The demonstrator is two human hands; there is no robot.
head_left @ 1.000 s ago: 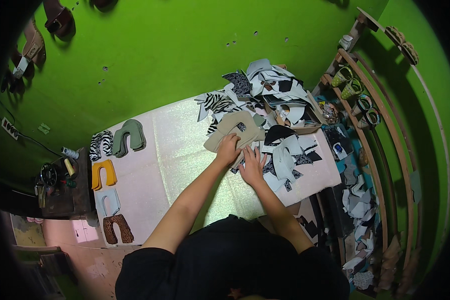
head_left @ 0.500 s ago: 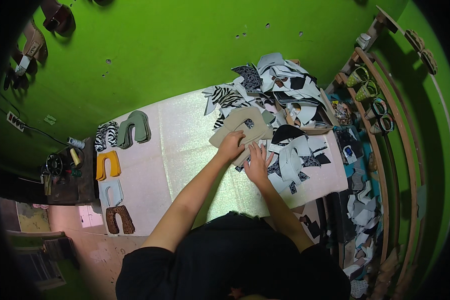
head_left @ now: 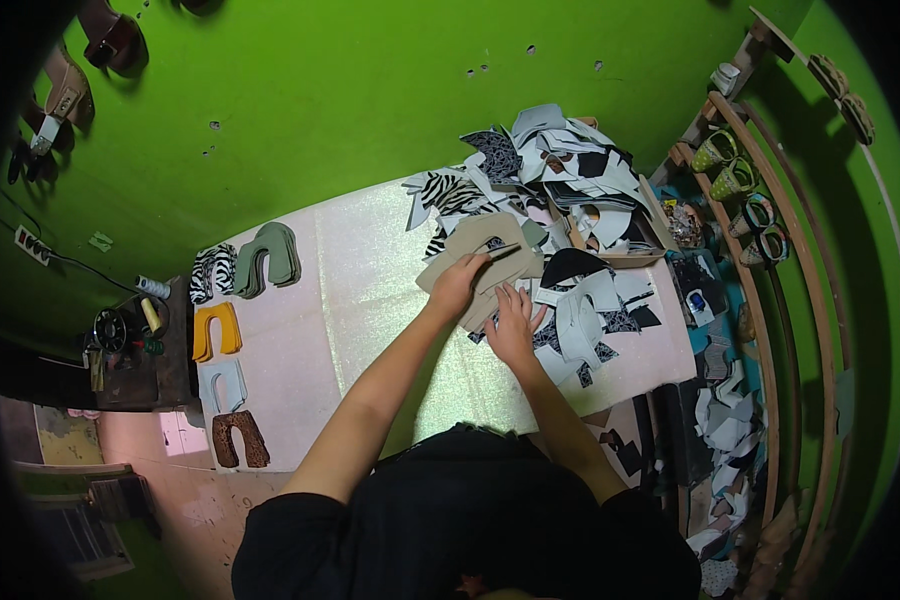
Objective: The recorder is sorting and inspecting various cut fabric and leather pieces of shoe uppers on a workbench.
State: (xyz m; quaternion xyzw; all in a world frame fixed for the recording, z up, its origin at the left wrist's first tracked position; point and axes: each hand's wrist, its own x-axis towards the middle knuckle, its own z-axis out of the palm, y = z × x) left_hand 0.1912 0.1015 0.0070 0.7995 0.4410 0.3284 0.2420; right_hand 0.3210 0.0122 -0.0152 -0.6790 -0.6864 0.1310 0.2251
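Several beige cut pieces [head_left: 480,237], curved and overlapping, lie in a pile on the pale table. My left hand [head_left: 455,286] pinches the edge of a beige piece, which is slightly raised beside the fingertips with a dark gap under it. My right hand [head_left: 513,325] rests with fingers spread over the near right part of the beige pile. Right of it lie white curved pieces [head_left: 577,320] and dark patterned scraps. Behind the beige pile are zebra-striped pieces [head_left: 455,193].
A box [head_left: 642,258] heaped with scraps stands at the back right. Along the table's left edge are arch-shaped stacks: green [head_left: 270,256], zebra-striped [head_left: 211,272], yellow [head_left: 217,331], pale [head_left: 222,387], brown spotted [head_left: 239,440]. A wooden rack [head_left: 775,290] with sandals stands right.
My left hand has shifted slightly left and its fingers have closed on a beige piece, whose edge has lifted. My right hand has stayed nearly in place.
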